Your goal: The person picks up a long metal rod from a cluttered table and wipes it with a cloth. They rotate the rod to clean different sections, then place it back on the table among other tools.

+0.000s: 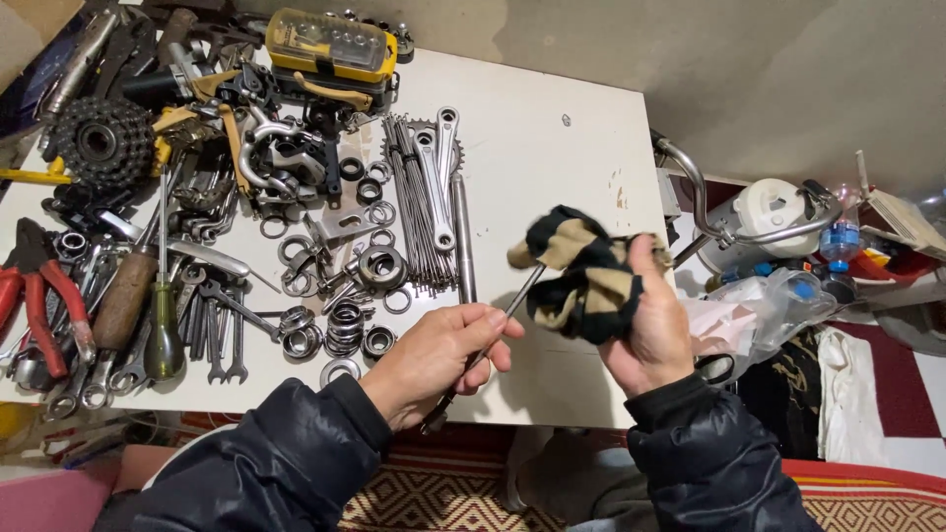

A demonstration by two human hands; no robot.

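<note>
Over the table (552, 148), fists on rod (503, 317), rag (583, 276).

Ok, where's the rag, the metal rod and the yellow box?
rag (581, 281), head view, middle of the bunched cloth.
metal rod (522, 293), head view, bare shaft between the hands.
yellow box (330, 44), head view, clear lid.

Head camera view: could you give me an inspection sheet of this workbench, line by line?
Surface: white table, its left half covered with metal parts, its right half mostly bare.
Job's things: thin metal rod; black and tan rag wrapped round the rod's upper end.
Clutter: gear cluster, red-handled pliers, wrenches, rings and bearings, bundle of spokes, yellow bit case.
Hands: left hand grips the rod low down; right hand clutches the rag.
Cables: nothing seen.
Surroundings: plastic bottle and plastic bag on the floor at right; patterned rug below.
</note>
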